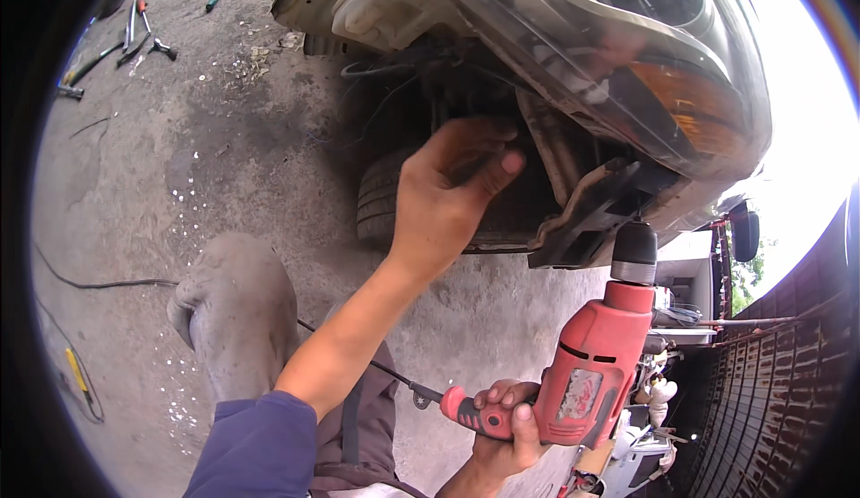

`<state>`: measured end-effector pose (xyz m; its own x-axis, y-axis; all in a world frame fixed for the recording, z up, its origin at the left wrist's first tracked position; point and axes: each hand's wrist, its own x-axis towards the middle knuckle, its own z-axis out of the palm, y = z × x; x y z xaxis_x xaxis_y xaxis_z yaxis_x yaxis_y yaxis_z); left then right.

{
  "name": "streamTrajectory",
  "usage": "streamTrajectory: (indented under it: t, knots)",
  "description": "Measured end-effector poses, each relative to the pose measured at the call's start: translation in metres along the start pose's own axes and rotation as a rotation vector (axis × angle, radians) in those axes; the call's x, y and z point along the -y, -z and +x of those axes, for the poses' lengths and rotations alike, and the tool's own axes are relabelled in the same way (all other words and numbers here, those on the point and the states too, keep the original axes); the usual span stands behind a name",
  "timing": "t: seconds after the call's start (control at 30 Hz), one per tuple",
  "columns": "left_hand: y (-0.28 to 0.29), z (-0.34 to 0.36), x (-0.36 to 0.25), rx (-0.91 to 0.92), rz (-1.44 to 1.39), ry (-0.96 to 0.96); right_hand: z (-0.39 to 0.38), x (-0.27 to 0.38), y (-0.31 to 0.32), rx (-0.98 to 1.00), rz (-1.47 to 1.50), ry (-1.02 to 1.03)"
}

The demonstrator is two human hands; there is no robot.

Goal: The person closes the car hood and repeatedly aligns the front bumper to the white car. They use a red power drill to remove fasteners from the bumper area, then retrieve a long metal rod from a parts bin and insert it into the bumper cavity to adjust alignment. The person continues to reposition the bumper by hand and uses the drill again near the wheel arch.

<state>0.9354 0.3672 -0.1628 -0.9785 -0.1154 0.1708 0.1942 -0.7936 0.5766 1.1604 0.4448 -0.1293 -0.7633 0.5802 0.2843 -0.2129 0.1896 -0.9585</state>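
Head view: my right hand [512,426] wraps around the red power drill [596,355], its long body pointing up toward the black bracket [582,240] (near the headlight [582,59]). My left hand [448,195], loosely spread, is farther off.

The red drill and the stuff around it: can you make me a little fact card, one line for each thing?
Tool: red drill, its black-and-silver nose pointing at the car; touching or not, I can't tell
Right hand: right hand gripping the drill's handle
Left hand: left hand in front of the car, thumb and fingers apart, nothing seen in it
Car parts: clear headlight with an orange section; black tyre
Floor: green-handled screwdriver; yellow-handled tool
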Motion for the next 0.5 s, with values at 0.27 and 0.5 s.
streamTrajectory:
  t: [0.27, 0.5]
  knots:
    - [0.0, 0.062, -0.05, -0.122, -0.43, -0.159, 0.003, 0.0, 0.003, 0.0, 0.025, 0.008]
    - [-0.012, 0.076, -0.061, -0.148, -0.335, -0.145, 0.007, 0.005, 0.014, 0.002, 0.018, -0.011]
